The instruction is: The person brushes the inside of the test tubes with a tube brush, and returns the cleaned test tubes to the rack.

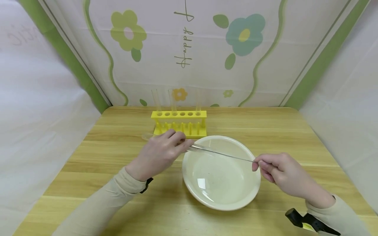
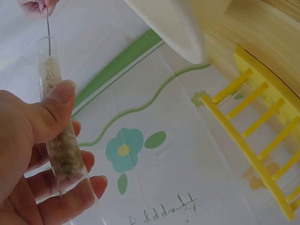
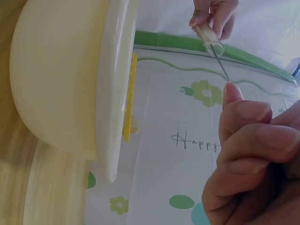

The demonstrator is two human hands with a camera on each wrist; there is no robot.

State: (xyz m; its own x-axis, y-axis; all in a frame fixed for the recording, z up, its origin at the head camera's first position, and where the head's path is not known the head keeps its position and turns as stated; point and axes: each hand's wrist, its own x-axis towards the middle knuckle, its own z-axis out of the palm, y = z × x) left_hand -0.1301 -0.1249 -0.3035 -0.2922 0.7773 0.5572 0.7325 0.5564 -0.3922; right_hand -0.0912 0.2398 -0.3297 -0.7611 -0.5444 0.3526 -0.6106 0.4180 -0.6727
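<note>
My left hand (image 1: 163, 152) grips a clear glass test tube (image 2: 89, 201), thumb on one side and fingers round the other. Inside the tube sits the pale bristle head of a test tube brush (image 2: 64, 150). Its thin twisted wire handle (image 1: 230, 156) comes out of the tube's mouth and runs to the right. My right hand (image 1: 283, 173) pinches the far end of that wire between thumb and fingers. Tube and brush slant above a cream bowl (image 1: 224, 183), whose inside shows bright reflections. The right wrist view shows the tube's open mouth (image 3: 216, 48) with the wire passing through.
Behind the bowl stands a yellow test tube rack (image 1: 178, 114) holding three upright clear tubes (image 1: 172, 102). The wooden table (image 1: 112, 157) ends at a flower-printed cloth backdrop (image 1: 200, 78). White cloth walls flank both sides.
</note>
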